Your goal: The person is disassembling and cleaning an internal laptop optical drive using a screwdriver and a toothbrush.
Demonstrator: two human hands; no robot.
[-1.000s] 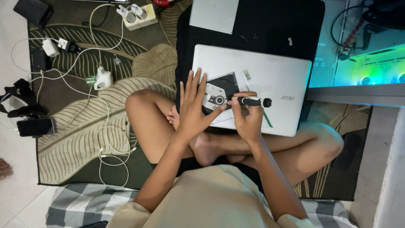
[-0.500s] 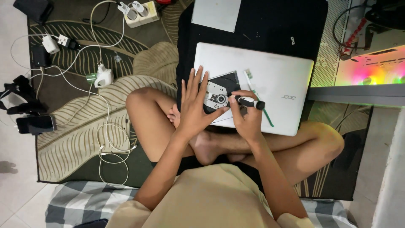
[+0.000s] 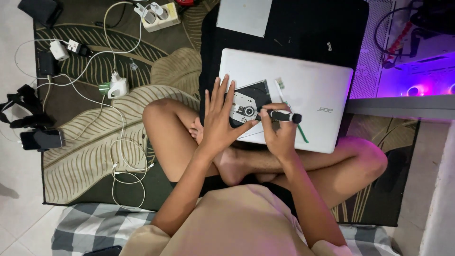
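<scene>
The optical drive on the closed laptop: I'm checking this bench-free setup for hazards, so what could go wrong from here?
The optical drive lies loose on the white laptop, steadied only by the left hand; it might slide. The screwdriver in the right hand points toward the left fingers, so a slip could jab them or scratch the lid. Any freed screws could vanish into the leaf-patterned rug.

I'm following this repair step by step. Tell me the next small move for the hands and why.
Probably keep the left hand flat on the optical drive and seat the screwdriver tip squarely before turning. The right hand holds the tool almost flat, pointed at the drive, which lies loose on the closed white laptop and could slide.
</scene>
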